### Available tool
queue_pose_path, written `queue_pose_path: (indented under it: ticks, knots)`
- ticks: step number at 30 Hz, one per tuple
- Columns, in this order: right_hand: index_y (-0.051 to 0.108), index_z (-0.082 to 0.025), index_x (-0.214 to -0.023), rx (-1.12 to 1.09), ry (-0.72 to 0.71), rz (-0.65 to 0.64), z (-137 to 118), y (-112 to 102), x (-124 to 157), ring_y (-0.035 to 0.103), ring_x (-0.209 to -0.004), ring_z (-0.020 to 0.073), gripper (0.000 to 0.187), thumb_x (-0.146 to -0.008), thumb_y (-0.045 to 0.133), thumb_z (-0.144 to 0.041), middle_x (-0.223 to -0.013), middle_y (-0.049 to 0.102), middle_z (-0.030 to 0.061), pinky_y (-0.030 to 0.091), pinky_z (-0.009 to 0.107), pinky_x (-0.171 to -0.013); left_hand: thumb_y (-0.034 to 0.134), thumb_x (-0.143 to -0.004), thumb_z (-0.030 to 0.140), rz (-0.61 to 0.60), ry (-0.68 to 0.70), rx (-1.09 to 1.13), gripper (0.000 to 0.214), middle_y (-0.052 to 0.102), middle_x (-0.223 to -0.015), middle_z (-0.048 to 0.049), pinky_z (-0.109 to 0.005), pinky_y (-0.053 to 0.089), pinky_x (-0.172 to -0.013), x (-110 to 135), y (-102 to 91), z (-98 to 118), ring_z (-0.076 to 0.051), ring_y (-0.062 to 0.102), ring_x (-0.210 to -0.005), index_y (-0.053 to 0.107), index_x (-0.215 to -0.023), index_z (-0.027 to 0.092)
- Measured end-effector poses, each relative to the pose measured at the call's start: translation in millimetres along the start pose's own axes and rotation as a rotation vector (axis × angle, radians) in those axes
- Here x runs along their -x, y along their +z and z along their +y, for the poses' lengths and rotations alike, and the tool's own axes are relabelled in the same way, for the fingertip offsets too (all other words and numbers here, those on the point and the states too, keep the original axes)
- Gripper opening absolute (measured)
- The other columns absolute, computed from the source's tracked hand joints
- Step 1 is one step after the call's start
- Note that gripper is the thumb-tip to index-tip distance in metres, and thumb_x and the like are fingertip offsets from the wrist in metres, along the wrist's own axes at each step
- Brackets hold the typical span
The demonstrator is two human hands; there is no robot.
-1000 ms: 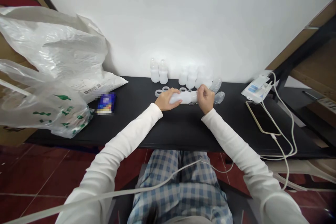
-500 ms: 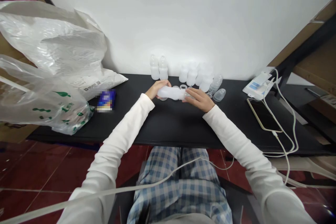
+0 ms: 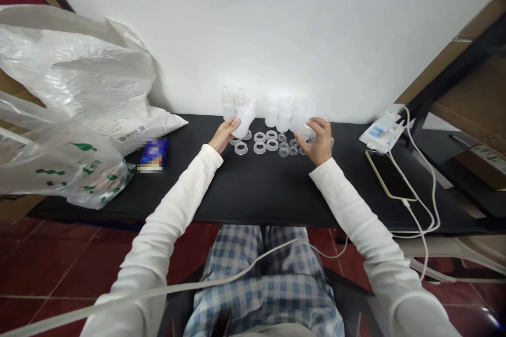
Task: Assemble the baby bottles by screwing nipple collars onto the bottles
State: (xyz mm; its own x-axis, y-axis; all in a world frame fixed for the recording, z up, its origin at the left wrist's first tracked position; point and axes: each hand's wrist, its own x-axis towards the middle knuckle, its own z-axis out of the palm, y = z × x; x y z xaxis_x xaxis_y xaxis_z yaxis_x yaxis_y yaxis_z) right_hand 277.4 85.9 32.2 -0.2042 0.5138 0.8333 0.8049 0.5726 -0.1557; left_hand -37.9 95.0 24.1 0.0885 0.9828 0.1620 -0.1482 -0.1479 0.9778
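My left hand (image 3: pixel 222 135) grips a translucent white bottle (image 3: pixel 244 117) and holds it upright beside two capped bottles (image 3: pixel 228 103) at the back of the black table (image 3: pixel 253 184). My right hand (image 3: pixel 319 140) is closed round another white bottle (image 3: pixel 302 127) at the right end of a row of open bottles (image 3: pixel 281 114) along the wall. Between my hands lie several clear plastic rings (image 3: pixel 260 146) and small clear teats (image 3: pixel 283 150), flat on the table.
Large plastic bags (image 3: pixel 71 110) fill the table's left end, with a small blue packet (image 3: pixel 153 154) beside them. At the right lie a phone (image 3: pixel 389 174), a white box (image 3: pixel 380 129) and white cables (image 3: pixel 425 179). A white wall stands right behind the bottles.
My hands held one bottle lying sideways between them; the left hand has now carried it back and left and stood it up. The right hand let go and moved right onto another bottle.
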Motion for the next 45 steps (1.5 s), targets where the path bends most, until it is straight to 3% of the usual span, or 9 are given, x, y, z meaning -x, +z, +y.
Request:
queue_pose_path:
  ticks: [5,11,17,22,25,29,31,37,45]
  knots:
    - [0.059,-0.020,-0.103,0.073,0.089,-0.015,9,-4,0,0.060,-0.083,0.0251,0.036,-0.091,0.049,-0.053,-0.089,0.062,0.0088,0.048,0.046,-0.086,0.081,-0.068,0.058,0.014,0.075,-0.038,0.067,0.068,-0.123,-0.0134,-0.037,0.055,-0.091,4,6.9,-8,-0.028,0.067,-0.111,0.062,-0.117,0.016]
    - [0.050,-0.018,-0.115,0.067,0.270,0.045,30,-37,-18,0.060,-0.094,0.0281,0.043,-0.090,0.048,-0.053,-0.105,0.061,0.0134,0.046,0.046,-0.088,0.075,-0.075,0.057,0.198,0.422,-0.555,0.059,0.062,-0.120,-0.0109,-0.044,0.051,-0.099,2,3.3,-22,-0.028,0.062,-0.112,0.059,-0.118,0.019]
    - [0.055,-0.021,-0.107,0.201,0.347,-0.453,51,-66,-22,0.064,-0.086,0.0290,0.046,-0.082,0.062,-0.060,-0.092,0.068,0.0090,0.047,0.041,-0.079,0.068,-0.085,0.039,0.158,0.673,-1.177,0.048,0.058,-0.124,-0.0148,-0.046,0.046,-0.101,12,0.8,-15,-0.032,0.057,-0.116,0.062,-0.129,0.021]
    - [0.054,-0.014,-0.118,0.312,0.591,-0.863,55,-60,-11,0.067,-0.096,0.0348,0.063,-0.077,0.072,-0.058,-0.103,0.070,0.0182,0.048,0.040,-0.077,0.062,-0.089,0.037,0.090,0.704,-1.309,0.047,0.059,-0.125,-0.0167,-0.044,0.046,-0.094,15,3.8,-12,-0.032,0.058,-0.110,0.062,-0.133,0.020]
    - [0.052,-0.010,-0.123,0.359,0.592,-0.763,51,-60,-12,0.065,-0.104,0.0378,0.072,-0.080,0.066,-0.066,-0.112,0.067,0.0227,0.047,0.045,-0.085,0.061,-0.090,0.038,0.100,0.726,-1.311,0.047,0.060,-0.125,-0.0164,-0.044,0.046,-0.093,14,4.6,-14,-0.031,0.058,-0.109,0.062,-0.134,0.020]
    - [0.057,-0.012,-0.112,0.376,0.430,-0.325,39,-62,-22,0.060,-0.106,0.0353,0.057,-0.096,0.038,-0.064,-0.110,0.064,0.0209,0.042,0.049,-0.091,0.061,-0.090,0.037,0.094,0.740,-1.286,0.048,0.059,-0.124,-0.0160,-0.045,0.046,-0.095,15,7.0,-15,-0.031,0.056,-0.112,0.062,-0.135,0.021]
    - [0.058,-0.016,-0.110,0.265,0.314,-0.208,25,-56,-25,0.061,-0.099,0.0297,0.052,-0.102,0.025,-0.055,-0.101,0.065,0.0154,0.043,0.046,-0.090,0.061,-0.090,0.037,0.077,0.743,-1.275,0.048,0.059,-0.125,-0.0159,-0.046,0.046,-0.096,16,9.3,-15,-0.031,0.055,-0.112,0.061,-0.135,0.021]
    - [0.058,-0.018,-0.121,-0.059,-0.140,-0.488,-28,-3,-4,0.063,-0.096,0.0276,0.047,-0.102,0.035,-0.055,-0.104,0.068,0.0126,0.044,0.041,-0.086,0.059,-0.092,0.035,0.043,0.783,-1.257,0.047,0.059,-0.124,-0.0154,-0.048,0.044,-0.101,20,14.7,-14,-0.032,0.054,-0.117,0.061,-0.137,0.024]
    - [0.056,-0.015,-0.124,-0.192,-0.102,-0.482,-31,13,10,0.064,-0.088,0.0253,0.050,-0.101,0.040,-0.056,-0.104,0.070,0.0131,0.044,0.040,-0.084,0.059,-0.093,0.031,0.040,0.823,-1.260,0.043,0.059,-0.124,-0.0136,-0.048,0.041,-0.102,21,15.6,-19,-0.030,0.053,-0.120,0.063,-0.135,0.030]
